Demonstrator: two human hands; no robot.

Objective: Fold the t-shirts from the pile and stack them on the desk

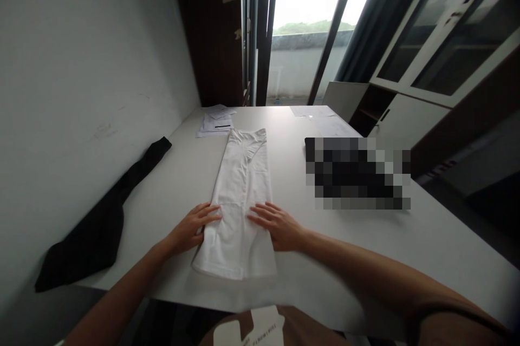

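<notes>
A white garment (244, 183), folded into a long narrow strip, lies lengthwise in front of me on the white table. Its far end is gathered and wrinkled, and a seam runs down its middle. On its left edge rests my left hand (195, 228), fingers stretched out over the cloth. My right hand (280, 226) lies across the right edge with its fingers spread and pointing left. Both hands touch the cloth nearer its close end. I cannot tell exactly what kind of garment it is.
A black garment (97, 227) lies along the wall at the left, overhanging the table's near edge. Papers (215, 121) lie at the far left, and sheets (319, 118) at the far right. A blurred-out dark item (349, 173) is on the right. Cabinets (410, 113) stand beyond.
</notes>
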